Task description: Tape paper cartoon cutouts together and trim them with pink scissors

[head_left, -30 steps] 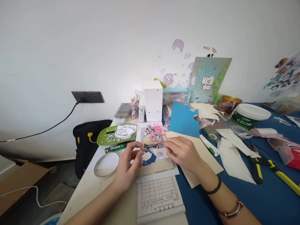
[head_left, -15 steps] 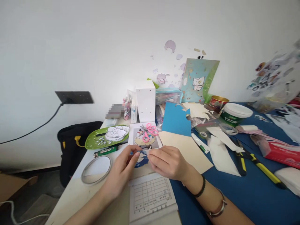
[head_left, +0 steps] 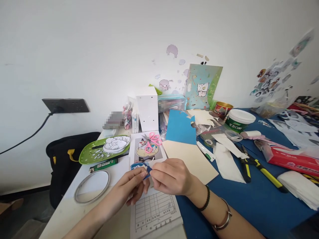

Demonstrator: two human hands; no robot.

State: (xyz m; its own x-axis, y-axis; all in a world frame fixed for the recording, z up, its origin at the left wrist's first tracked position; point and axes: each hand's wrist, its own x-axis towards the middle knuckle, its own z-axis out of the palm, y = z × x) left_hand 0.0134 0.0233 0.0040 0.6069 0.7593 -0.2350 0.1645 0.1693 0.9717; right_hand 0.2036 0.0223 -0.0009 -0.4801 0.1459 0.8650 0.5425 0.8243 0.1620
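Note:
My left hand (head_left: pixel 133 184) is closed on a blue paper cutout (head_left: pixel 138 165), thumb on top and fingers curled beneath. My right hand (head_left: pixel 171 176) meets it at the cutout's right side, fingertips pinched together. A small pale tip shows above that pinch, too small to name. Just beyond the hands lies a printed sheet with a cartoon picture (head_left: pixel 139 154), and pink-handled scissors (head_left: pixel 151 142) rest on it. Under my hands is a white form with a printed grid (head_left: pixel 156 212).
To the left are a green tray (head_left: pixel 86 154) with paper cutouts, a green box (head_left: pixel 103 165) and a round hoop (head_left: pixel 77 196). Cream card (head_left: pixel 191 161) and blue card (head_left: pixel 180 127) lie to the right. Further right are yellow-black pliers (head_left: pixel 270 177) and a white-lidded tub (head_left: pixel 239 121).
My left hand has closed on the blue cutout and lifted it from the sheet. My right hand's fingertips have come up against it. The view has shifted slightly right.

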